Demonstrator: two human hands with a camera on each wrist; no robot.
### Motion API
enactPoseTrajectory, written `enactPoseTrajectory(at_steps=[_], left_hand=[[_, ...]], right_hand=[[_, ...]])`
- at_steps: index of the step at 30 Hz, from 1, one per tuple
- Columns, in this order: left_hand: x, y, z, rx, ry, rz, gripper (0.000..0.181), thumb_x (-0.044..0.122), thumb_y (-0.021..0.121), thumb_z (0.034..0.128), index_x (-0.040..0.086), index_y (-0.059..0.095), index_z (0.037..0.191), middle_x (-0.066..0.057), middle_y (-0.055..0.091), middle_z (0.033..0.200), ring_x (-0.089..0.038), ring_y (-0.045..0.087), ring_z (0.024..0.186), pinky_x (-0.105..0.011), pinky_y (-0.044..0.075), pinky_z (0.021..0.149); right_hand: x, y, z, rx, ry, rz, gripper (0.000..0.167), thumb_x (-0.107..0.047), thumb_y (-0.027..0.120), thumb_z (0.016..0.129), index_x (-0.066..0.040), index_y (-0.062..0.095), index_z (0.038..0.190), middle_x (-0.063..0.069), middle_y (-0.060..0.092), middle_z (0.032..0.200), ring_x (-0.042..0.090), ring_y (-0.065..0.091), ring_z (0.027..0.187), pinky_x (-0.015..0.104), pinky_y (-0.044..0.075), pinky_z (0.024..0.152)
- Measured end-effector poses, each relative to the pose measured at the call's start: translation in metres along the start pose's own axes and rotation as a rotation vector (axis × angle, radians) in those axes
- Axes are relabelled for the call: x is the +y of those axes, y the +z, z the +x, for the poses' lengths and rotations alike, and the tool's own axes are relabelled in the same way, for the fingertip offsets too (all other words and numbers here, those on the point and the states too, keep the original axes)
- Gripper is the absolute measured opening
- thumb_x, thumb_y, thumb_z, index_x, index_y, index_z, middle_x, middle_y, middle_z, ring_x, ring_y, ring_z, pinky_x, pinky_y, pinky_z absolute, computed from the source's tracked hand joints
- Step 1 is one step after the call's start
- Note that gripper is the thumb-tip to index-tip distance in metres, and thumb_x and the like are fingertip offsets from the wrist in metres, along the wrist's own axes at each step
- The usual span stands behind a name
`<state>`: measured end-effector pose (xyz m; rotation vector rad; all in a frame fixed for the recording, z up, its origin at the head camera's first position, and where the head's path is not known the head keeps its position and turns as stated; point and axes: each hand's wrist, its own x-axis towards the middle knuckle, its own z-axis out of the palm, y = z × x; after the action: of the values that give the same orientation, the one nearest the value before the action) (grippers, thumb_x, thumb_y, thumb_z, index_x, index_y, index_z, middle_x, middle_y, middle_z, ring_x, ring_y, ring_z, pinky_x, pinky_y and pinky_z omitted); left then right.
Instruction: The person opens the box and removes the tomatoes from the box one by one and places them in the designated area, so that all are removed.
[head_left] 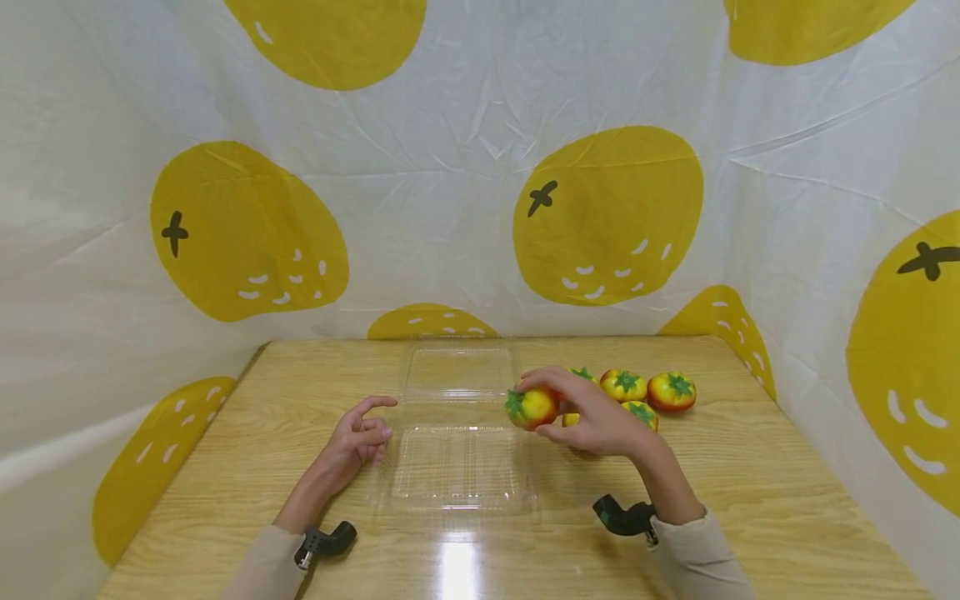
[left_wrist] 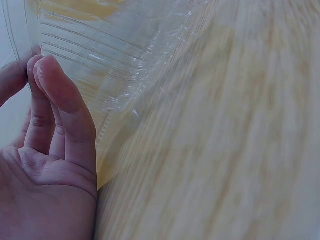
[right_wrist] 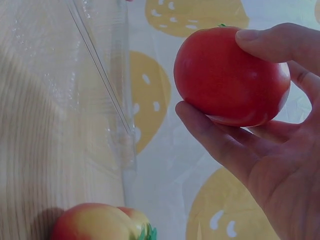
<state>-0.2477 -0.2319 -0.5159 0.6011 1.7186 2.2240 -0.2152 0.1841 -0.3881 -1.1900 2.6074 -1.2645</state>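
Note:
In the head view, my right hand (head_left: 588,412) grips a glossy red-and-yellow tomato (head_left: 537,408) with a green star-shaped top, just right of the clear plastic container (head_left: 457,502). The right wrist view shows the tomato's red side (right_wrist: 225,75) between thumb and fingers, raised off the table. My left hand (head_left: 358,437) is at the container's left edge. Up close, its bent fingers (left_wrist: 65,90) pinch the clear rim, though the exact contact is partly hidden. The container lies with its lid (head_left: 459,372) folded back, away from me.
Several more tomatoes (head_left: 671,392) sit on the wooden table (head_left: 750,483) at the right, some partly behind my right hand. A white curtain (head_left: 435,225) printed with yellow fruit surrounds the table. Black wrist mounts (head_left: 626,517) stick out from both sleeves.

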Motion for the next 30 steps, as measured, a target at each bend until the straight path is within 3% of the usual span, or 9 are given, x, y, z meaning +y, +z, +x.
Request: enactPoseTrajectory(at_steps=[17, 23, 30], left_hand=[[-0.001, -0.001, 0.0, -0.033, 0.032, -0.019, 0.047, -0.008, 0.051, 0.0999, 0.001, 0.04, 0.145, 0.005, 0.067, 0.075, -0.007, 0.063, 0.06, -0.021, 0.055, 0.053], [-0.002, -0.003, 0.001, -0.043, 0.043, -0.021, 0.046, -0.009, 0.05, 0.0998, 0.003, 0.042, 0.144, 0.003, 0.067, 0.076, -0.007, 0.063, 0.06, -0.021, 0.055, 0.053], [-0.002, -0.001, 0.001, -0.018, 0.023, -0.013, 0.046, -0.009, 0.05, 0.0996, 0.003, 0.041, 0.144, 0.003, 0.067, 0.074, -0.007, 0.063, 0.058, -0.022, 0.055, 0.052]], right_hand=[[0.005, -0.017, -0.01, 0.031, 0.065, 0.031, 0.052, -0.012, 0.08, 0.09, -0.022, 0.058, 0.135, 0.005, 0.057, 0.144, 0.024, 0.057, 0.127, 0.04, 0.057, 0.1], [0.008, -0.024, -0.013, 0.054, 0.035, 0.012, 0.052, -0.009, 0.079, 0.09, -0.016, 0.058, 0.136, 0.01, 0.058, 0.143, 0.02, 0.058, 0.124, 0.034, 0.059, 0.096], [0.016, -0.034, -0.019, 0.075, 0.034, 0.021, 0.052, -0.006, 0.077, 0.091, -0.015, 0.056, 0.138, 0.012, 0.058, 0.142, 0.006, 0.057, 0.12, 0.029, 0.057, 0.098]])
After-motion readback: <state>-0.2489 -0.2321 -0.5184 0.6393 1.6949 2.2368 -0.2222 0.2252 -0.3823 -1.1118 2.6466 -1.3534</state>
